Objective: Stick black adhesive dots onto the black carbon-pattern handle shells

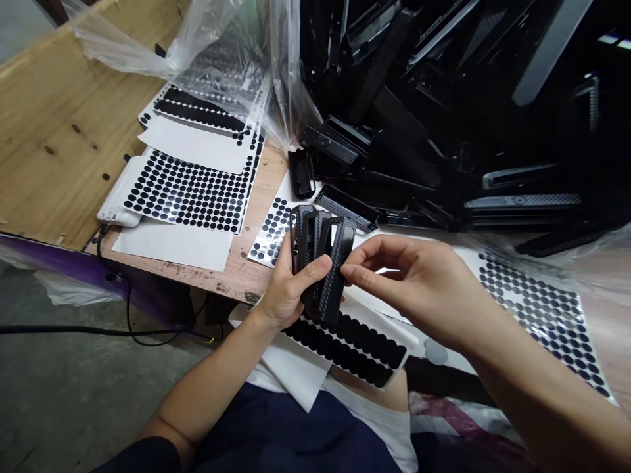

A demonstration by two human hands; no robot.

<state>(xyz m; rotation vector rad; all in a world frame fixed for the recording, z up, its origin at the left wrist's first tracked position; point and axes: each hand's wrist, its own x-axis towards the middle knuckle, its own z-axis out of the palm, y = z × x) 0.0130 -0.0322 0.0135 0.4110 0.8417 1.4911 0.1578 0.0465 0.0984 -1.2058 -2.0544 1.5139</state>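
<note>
My left hand (288,289) is wrapped around a small stack of black plastic parts (332,279) with a carbon-fibre pattern, its thumb lying across them. Thumb and forefinger of my right hand (404,276) are pinched together against the right edge of the nearest part. Whatever those fingertips may hold is hidden. Below the stack, a sheet of black round stickers (355,348) rests over my lap, with white backing paper (298,378) beside it. More black parts (348,207) lie just beyond my hands on the table.
A large heap of black plastic parts (419,131) in clear plastic film (283,79) fills the back right. Dotted sticker sheets (192,190) lie at left on a white device (123,190) with a cable. Another sheet (542,315) is at right. A wooden board (64,131) borders the left.
</note>
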